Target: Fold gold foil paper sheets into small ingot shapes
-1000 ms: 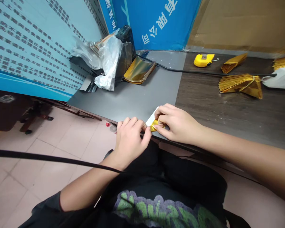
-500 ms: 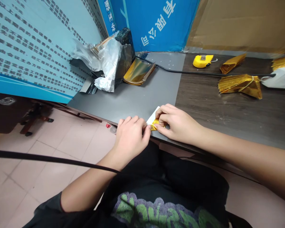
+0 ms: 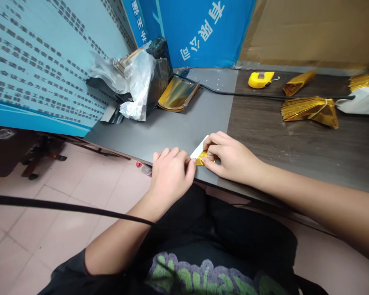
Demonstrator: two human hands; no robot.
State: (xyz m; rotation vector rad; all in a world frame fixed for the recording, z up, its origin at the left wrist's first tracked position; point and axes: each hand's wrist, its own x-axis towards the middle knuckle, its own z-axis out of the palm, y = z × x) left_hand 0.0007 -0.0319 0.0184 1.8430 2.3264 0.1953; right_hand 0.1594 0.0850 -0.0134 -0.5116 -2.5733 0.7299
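A small sheet of gold foil paper [image 3: 200, 160], partly folded and showing a white side, lies at the table's front edge. My left hand [image 3: 173, 172] is closed at its left end, with the thumb pressing on the gold part. From the right, my right hand [image 3: 226, 155] pinches the same paper between thumb and bent fingers. Both hands hide much of the sheet. Farther back on the table sits a stack of flat gold foil sheets [image 3: 176, 94]. A bundle of folded gold paper [image 3: 313, 110] tied with a band rests at the right.
A yellow tape measure [image 3: 260, 80] and another folded gold piece [image 3: 299, 82] lie at the back right. A black cable [image 3: 233, 93] crosses the table to a white object [image 3: 364, 102]. Crumpled plastic bags [image 3: 138, 82] stand at the back left, against printed blue panels [image 3: 203, 32].
Both hands stay on the gold foil paper with almost the same grip. My right fingers have shifted very slightly. The whole view has moved a little.
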